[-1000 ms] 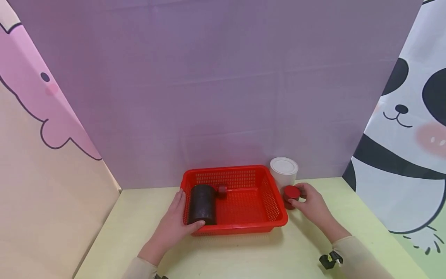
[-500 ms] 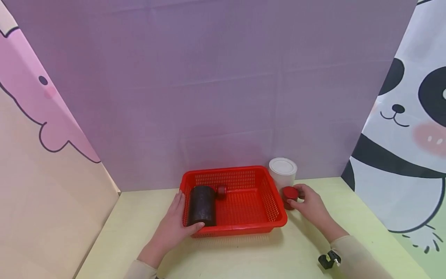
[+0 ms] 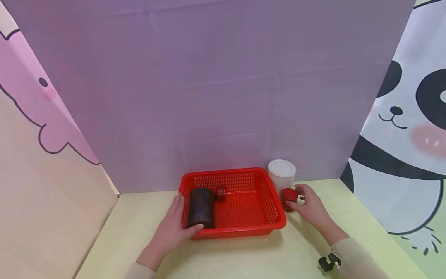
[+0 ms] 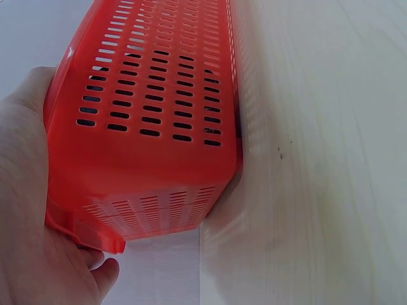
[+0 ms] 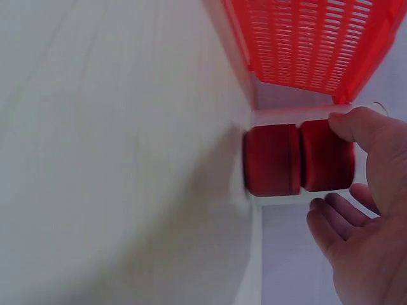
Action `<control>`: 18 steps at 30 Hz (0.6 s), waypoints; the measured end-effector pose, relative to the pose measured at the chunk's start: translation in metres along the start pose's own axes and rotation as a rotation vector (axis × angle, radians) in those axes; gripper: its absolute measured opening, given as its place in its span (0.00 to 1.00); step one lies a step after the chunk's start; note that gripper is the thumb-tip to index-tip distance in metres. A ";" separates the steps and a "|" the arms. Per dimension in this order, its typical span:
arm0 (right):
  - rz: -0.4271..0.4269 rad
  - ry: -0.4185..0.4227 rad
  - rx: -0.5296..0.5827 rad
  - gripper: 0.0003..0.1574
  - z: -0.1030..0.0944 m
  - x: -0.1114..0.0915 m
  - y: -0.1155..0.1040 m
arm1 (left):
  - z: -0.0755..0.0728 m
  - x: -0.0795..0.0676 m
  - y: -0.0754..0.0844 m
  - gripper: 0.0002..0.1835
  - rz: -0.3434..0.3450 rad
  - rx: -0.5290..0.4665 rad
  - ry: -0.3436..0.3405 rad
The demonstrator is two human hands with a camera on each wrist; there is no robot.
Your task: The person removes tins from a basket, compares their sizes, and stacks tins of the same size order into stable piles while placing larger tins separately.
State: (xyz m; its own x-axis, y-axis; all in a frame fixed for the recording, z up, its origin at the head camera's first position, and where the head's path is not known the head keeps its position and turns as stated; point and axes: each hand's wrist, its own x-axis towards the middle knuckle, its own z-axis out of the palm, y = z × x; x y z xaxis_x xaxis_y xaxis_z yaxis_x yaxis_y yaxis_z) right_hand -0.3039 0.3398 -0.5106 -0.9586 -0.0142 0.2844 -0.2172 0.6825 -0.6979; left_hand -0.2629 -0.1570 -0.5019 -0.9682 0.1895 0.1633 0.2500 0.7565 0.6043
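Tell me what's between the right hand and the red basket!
A two-part red stack stands between the right hand and the red basket, as the head view shows.

The left hand (image 3: pixel 173 224) is clasped round the near left corner of the basket (image 3: pixel 244 230), thumb laid across the rim; to the basket's right, the right hand (image 3: pixel 311 207) is held with thumb and fingers parted.

In the head view, the basket (image 3: pixel 242 230) and the red jars (image 3: pixel 289 194) hide the lower part of the white tub (image 3: pixel 281 170). Through the basket's side in the left wrist view, the black can (image 3: pixel 201 207) shows only as dark bits. That view cuts off the left hand (image 4: pixel 22 197) (at its left edge), and some dark specks (image 4: pixel 280 153) on the table (image 4: pixel 337 159) are too small to tell.
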 end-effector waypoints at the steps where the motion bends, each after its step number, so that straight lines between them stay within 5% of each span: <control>1: -0.001 0.006 0.004 0.45 -0.001 0.000 -0.001 | 0.000 0.000 0.000 0.72 0.000 0.001 -0.001; 10: 0.005 0.011 -0.016 0.44 -0.006 0.001 -0.012 | -0.003 -0.001 0.001 0.72 -0.002 0.008 -0.004; 18: -0.204 0.261 -0.017 0.18 -0.010 0.006 -0.030 | -0.001 -0.001 0.002 0.72 -0.012 -0.003 -0.007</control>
State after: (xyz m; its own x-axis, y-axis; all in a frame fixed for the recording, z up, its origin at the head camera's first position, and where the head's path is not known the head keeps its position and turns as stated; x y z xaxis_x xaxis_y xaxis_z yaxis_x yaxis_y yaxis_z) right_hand -0.3016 0.3269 -0.4812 -0.8155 0.0345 0.5777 -0.3945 0.6973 -0.5985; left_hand -0.2612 -0.1561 -0.5001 -0.9711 0.1851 0.1507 0.2386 0.7567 0.6086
